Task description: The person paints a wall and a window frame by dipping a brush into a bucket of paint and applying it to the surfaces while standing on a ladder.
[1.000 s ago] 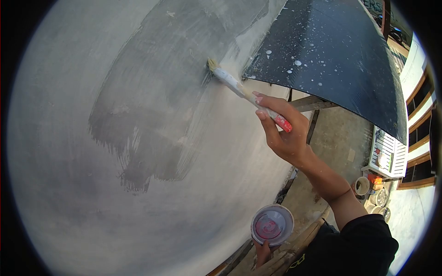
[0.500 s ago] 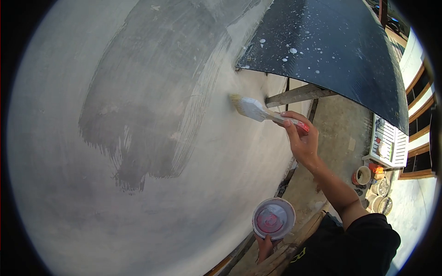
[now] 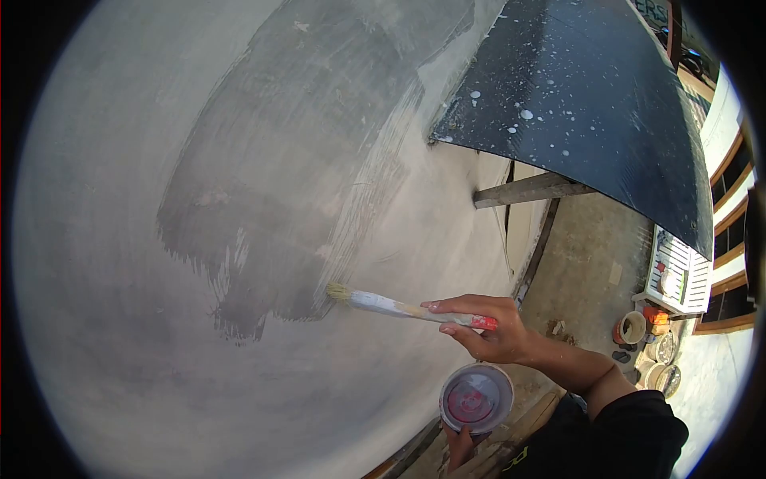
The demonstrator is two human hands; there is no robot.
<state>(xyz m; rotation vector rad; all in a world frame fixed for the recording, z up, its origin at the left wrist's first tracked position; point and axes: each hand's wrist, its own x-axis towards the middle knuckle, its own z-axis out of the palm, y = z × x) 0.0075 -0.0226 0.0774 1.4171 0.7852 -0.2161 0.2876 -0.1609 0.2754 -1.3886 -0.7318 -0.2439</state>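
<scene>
My right hand [image 3: 488, 326] is closed round the handle of a paintbrush [image 3: 383, 304], whose bristles touch the wall [image 3: 375, 375] at the lower right edge of a darker grey patch [image 3: 279, 207]. The brush lies nearly level, its red handle end in my fingers. Below it, my left hand [image 3: 461, 444] holds a round white bucket [image 3: 477, 399] by its near side, the fingers partly hidden under it. Pale paint and a pinkish-red area show inside the bucket.
A dark sheet [image 3: 590, 120] with white spatters juts from the wall at upper right, over a wooden beam [image 3: 535, 189]. Far below are a white slatted bench [image 3: 678, 275], a bucket [image 3: 630, 327] and other containers. Wooden poles run beside my left hand.
My right hand and the brush have moved down and left, from near the beam to the lower edge of the grey patch. The view has shifted slightly; the bucket stays in my left hand.
</scene>
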